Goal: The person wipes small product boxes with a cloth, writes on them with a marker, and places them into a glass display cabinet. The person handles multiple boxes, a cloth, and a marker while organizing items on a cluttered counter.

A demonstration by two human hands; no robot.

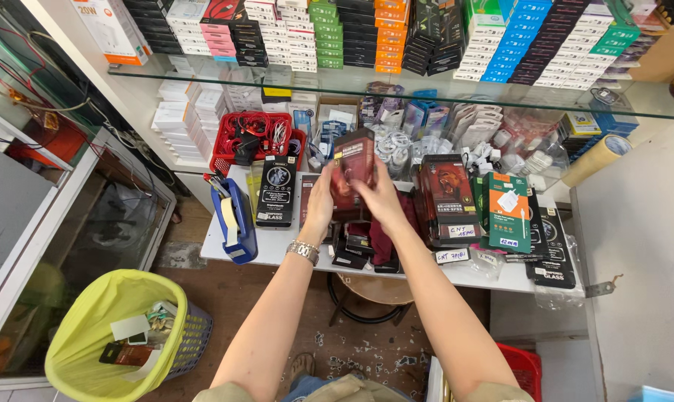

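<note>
A cramped shop corner: a glass shelf (pixel 396 83) runs across the top, stacked with rows of small boxes in white, pink, green, orange and blue, and below it a white bench (pixel 277 242) is crowded with flat retail packs, a red basket (pixel 256 138) of cables and a blue tape dispenser (pixel 235 216) at its left end. On the floor to the left stands a bin lined with a yellow bag (pixel 91 335), with scraps of packaging inside.

Both bare forearms reach up from the bottom of the view and converge over the middle of the bench. The left arm wears a metal wristwatch (pixel 303 251). The left hand (pixel 320 199) is curled against the left edge of a dark reddish-brown flat box (pixel 354 167), fingers wrapped round it. The right hand (pixel 378 197) closes on the box's lower right side, fingers bent over its face, thumb hidden. Neither hand is spread open; both grip the same box between them.

The box is held upright, raised just above the bench and the dark packs lying beneath it. It is slim and rectangular, with a glossy front. Just to its right stands a taller dark pack (pixel 447 195), and beyond that a green and orange pack (pixel 508 210).
</note>
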